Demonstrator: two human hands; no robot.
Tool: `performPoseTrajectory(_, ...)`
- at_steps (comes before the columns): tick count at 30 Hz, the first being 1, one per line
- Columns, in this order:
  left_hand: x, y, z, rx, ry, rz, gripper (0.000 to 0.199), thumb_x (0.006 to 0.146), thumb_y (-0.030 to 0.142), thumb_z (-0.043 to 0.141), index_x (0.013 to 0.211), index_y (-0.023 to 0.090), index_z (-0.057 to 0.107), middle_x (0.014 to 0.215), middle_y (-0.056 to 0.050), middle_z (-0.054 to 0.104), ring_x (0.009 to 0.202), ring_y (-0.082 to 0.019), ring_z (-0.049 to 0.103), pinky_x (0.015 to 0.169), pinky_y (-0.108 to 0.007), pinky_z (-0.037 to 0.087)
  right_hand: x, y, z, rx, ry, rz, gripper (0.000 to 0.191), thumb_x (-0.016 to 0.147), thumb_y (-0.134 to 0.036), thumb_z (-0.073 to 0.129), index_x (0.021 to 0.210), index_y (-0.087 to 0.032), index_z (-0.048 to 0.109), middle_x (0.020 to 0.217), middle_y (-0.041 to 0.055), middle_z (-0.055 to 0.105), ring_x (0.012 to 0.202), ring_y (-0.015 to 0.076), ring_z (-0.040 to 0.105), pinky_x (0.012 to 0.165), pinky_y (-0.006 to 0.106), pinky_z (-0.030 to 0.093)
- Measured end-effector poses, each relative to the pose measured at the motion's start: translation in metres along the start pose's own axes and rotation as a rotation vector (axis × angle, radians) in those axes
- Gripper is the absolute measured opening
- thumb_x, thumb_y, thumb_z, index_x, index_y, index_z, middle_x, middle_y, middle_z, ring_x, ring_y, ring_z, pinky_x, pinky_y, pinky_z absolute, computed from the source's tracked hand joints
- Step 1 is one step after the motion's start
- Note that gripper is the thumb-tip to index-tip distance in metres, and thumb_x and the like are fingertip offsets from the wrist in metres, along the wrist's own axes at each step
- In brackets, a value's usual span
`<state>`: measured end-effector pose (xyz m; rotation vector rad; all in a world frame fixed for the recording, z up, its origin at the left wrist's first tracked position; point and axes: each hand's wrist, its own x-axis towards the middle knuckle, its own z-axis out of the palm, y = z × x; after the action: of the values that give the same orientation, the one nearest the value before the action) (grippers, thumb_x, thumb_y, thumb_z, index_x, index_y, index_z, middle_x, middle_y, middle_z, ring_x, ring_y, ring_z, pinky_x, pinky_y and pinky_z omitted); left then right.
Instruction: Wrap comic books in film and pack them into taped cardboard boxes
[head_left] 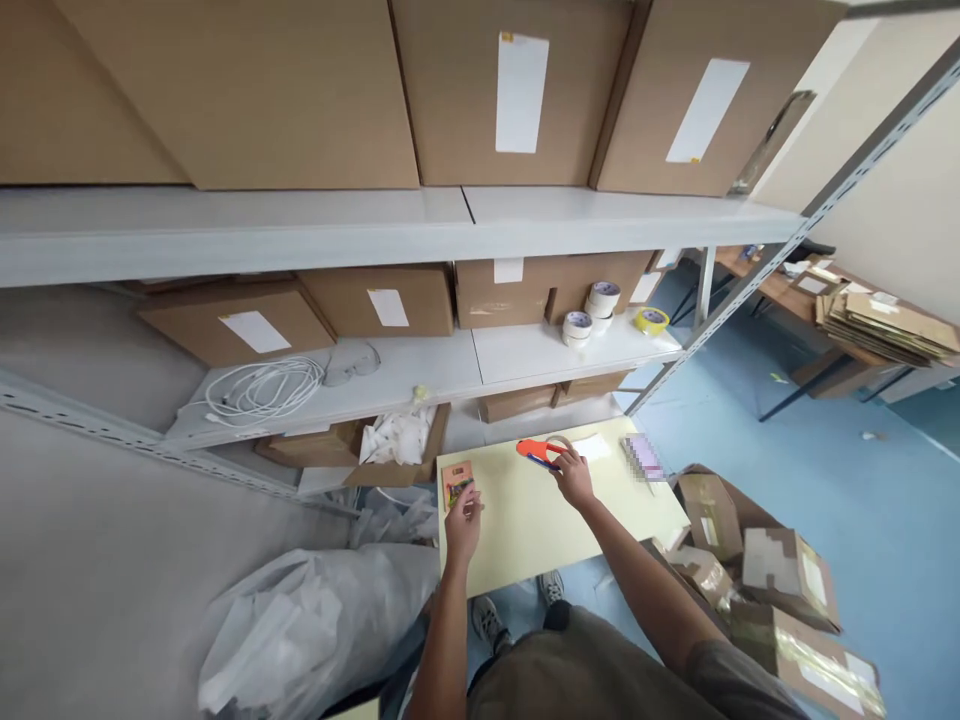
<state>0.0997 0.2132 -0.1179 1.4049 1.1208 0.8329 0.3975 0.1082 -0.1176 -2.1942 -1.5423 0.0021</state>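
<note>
At the left end of the pale yellow table [517,530], my left hand [464,522] has its fingers drawn together at the lower edge of a small orange packet [457,475]; whether it grips anything is too small to tell. My right hand [574,478] is closed around the end of a red-orange tool [531,448], with a thin blue item [541,462] beside it, over the far middle of the table. A tape ring [559,443] and a white sheet [592,447] lie beyond that hand. A purple-and-white item [643,457] lies at the far right corner.
Grey shelving [360,385] with boxes stands behind the table. It holds coiled white cable [266,390], clear goggles [352,363], white tape rolls [600,300] and yellow tape [651,320]. A large plastic bag [322,620] is at left; cardboard boxes [787,575] lie at right.
</note>
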Motion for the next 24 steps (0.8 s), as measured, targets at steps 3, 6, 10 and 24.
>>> performPoseTrajectory(3, -0.006, -0.007, 0.003, 0.003, 0.007, -0.008, 0.056, 0.085, 0.052, 0.067, 0.129, 0.019, 0.071, 0.110, -0.013, 0.079, 0.080, -0.021, 0.077, 0.081, -0.038, 0.063, -0.039, 0.030, 0.008, -0.030, -0.054, 0.100, 0.013, 0.099, -0.022, 0.062, 0.091, -0.022, 0.071, 0.104, 0.0105, 0.075, 0.113, 0.0296, 0.062, 0.084, 0.037, 0.042)
performPoseTrajectory(6, -0.012, -0.006, 0.002, 0.015, 0.017, -0.001, 0.055, 0.086, 0.053, 0.066, 0.130, 0.019, 0.070, 0.110, -0.013, 0.079, 0.082, -0.022, 0.077, 0.082, -0.038, 0.063, -0.068, 0.062, 0.012, -0.056, -0.127, 0.179, 0.012, 0.098, -0.021, 0.063, 0.091, -0.022, 0.073, 0.108, 0.0102, 0.076, 0.115, 0.0288, 0.062, 0.084, 0.036, 0.041)
performPoseTrajectory(10, -0.026, -0.001, -0.002, 0.063, 0.064, -0.006, 0.053, 0.087, 0.053, 0.065, 0.128, 0.020, 0.070, 0.111, -0.011, 0.079, 0.083, -0.022, 0.077, 0.081, -0.037, 0.063, -0.101, 0.105, 0.016, -0.088, -0.200, 0.286, 0.013, 0.096, -0.020, 0.062, 0.091, -0.022, 0.074, 0.112, 0.0095, 0.076, 0.118, 0.0273, 0.061, 0.085, 0.034, 0.041)
performPoseTrajectory(24, -0.087, 0.023, 0.081, 0.160, -0.028, -0.117, 0.053, 0.087, 0.051, 0.066, 0.129, 0.020, 0.071, 0.108, -0.010, 0.079, 0.082, -0.019, 0.077, 0.082, -0.035, 0.062, -0.145, 0.195, 0.003, -0.051, -0.269, 0.601, 0.023, 0.083, -0.038, 0.067, 0.096, -0.023, 0.077, 0.115, 0.0180, 0.076, 0.114, 0.0376, 0.067, 0.087, 0.046, 0.049)
